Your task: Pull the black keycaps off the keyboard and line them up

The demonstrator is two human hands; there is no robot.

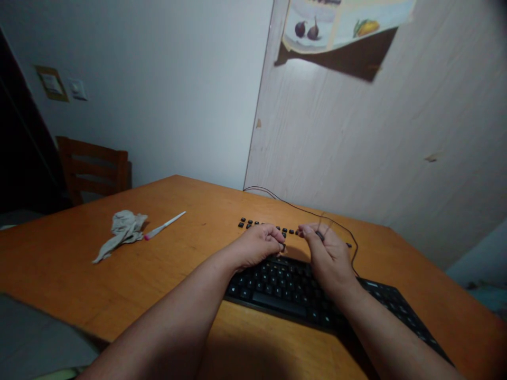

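A black keyboard (277,287) lies on the wooden table below both hands, its right part partly covered by my right forearm. My left hand (257,247) is over the keyboard's upper edge, thumb and fingers pinched on a small black keycap (282,247). Just to the right, my right hand (330,250) is closed around a small dark tool with thin wire prongs, apparently a keycap puller (320,235). Behind the hands, several loose black keycaps (251,221) lie in rows on the table, some hidden by my left hand.
A crumpled pale cloth (127,232) and a white brush-like stick (170,220) with a pink part lie left on the table (190,195). A black cable (304,209) curves behind the keycaps. A wooden chair (95,166) stands beyond the far left edge; walls rise behind.
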